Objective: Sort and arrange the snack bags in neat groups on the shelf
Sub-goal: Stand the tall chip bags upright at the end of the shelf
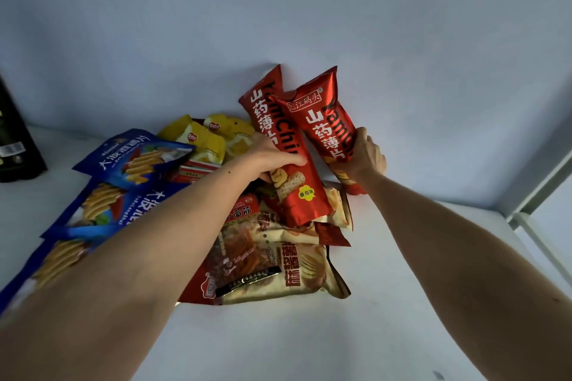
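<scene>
Left hand [272, 158] fingers curl around one red yam chip bag [291, 170]; right hand [366, 158] fingers grip a second red yam chip bag [328, 120] just beside it at 3 o'clock. Both lean against the shelf's back wall [402, 40]. Blue wavy-chip bags [136, 161] lie at 9 o'clock, yellow bags [201, 139] at 10, beige bags [278, 272] at 6 on the white shelf [371, 318].

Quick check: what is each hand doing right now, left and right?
Left hand: fingers curled round the left red yam chip bag, holding it.
Right hand: grips the right red yam chip bag near its lower end.
</scene>
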`<state>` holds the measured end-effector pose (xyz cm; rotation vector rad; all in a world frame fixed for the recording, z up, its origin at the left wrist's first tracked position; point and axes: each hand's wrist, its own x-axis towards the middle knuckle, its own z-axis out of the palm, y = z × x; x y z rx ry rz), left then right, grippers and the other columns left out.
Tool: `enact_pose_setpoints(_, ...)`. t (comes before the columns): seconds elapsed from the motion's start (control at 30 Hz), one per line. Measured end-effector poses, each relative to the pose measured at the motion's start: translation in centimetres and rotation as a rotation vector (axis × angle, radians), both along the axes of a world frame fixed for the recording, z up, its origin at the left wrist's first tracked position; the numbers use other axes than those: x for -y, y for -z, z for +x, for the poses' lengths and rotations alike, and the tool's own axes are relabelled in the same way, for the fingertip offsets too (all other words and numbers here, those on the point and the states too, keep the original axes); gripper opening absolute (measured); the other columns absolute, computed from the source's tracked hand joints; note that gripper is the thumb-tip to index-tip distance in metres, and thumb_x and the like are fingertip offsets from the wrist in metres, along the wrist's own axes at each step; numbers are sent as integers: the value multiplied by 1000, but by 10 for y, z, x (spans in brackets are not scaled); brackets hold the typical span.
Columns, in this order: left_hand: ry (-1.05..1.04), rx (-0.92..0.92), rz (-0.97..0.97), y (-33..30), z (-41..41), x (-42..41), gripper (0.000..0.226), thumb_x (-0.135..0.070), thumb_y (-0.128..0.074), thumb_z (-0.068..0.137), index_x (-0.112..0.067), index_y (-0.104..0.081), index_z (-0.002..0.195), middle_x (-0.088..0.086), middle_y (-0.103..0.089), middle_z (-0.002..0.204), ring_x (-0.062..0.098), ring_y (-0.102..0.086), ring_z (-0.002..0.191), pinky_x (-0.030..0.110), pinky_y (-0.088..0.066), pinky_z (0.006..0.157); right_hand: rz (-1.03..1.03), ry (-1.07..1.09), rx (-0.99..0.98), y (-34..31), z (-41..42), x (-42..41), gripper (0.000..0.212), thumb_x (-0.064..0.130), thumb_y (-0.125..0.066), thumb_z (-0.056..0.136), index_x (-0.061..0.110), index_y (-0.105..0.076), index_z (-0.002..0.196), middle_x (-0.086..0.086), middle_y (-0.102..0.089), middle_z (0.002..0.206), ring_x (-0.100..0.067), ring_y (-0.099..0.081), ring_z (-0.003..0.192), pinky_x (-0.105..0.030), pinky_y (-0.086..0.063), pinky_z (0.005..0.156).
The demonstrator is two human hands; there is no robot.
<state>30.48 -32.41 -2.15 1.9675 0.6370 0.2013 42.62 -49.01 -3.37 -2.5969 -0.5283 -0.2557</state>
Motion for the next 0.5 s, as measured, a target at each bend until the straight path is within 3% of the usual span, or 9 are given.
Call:
enact_pose_setpoints(0.1, -7, 54, 13, -12, -4, 0, 103, -46, -89, 39, -23, -39, 126, -6, -57, 110, 17, -60, 103, 38, -57, 73, 47, 23, -15, -5, -4, 12, 76, 40, -83, 69, 14, -35, 121, -9, -58, 119, -33, -59, 109, -45, -50, 80)
enact_pose_setpoints(0.13, -18, 79, 30, -17, -5, -1, 107, -43, -91, 41, -21, -33, 129, -7, -55, 106, 15, -58, 102, 37, -56, 76, 65, 31, -21, -8, -6, 16, 76, 40, -84, 69, 15, -35, 121, -9, -59, 119, -33, -60, 108, -45, -50, 79)
enact_pose_setpoints(0.3, -74, 177, 89, -50, -31, -12, 104, -23, -91, 56, -16, -20, 131, -5, -51, 106, 15, -54, 97, 33, -47, 83, 78, 27, -36, -29, -25, 30, 80, 48, -83, 67, 16, -35, 121, -7, -60, 119, -31, -62, 106, -44, -51, 78)
enact_pose_setpoints(0.5, -245, 306, 31, -84, -84, -45, 95, -29, -94, 43, -18, -41, 121, -3, -64, 108, 17, -64, 95, 36, -55, 83, 92, -35, -11, -62, -67, 19, 83, 51, -82, 66, 17, -36, 127, -5, -59, 124, -30, -61, 110, -42, -51, 80)
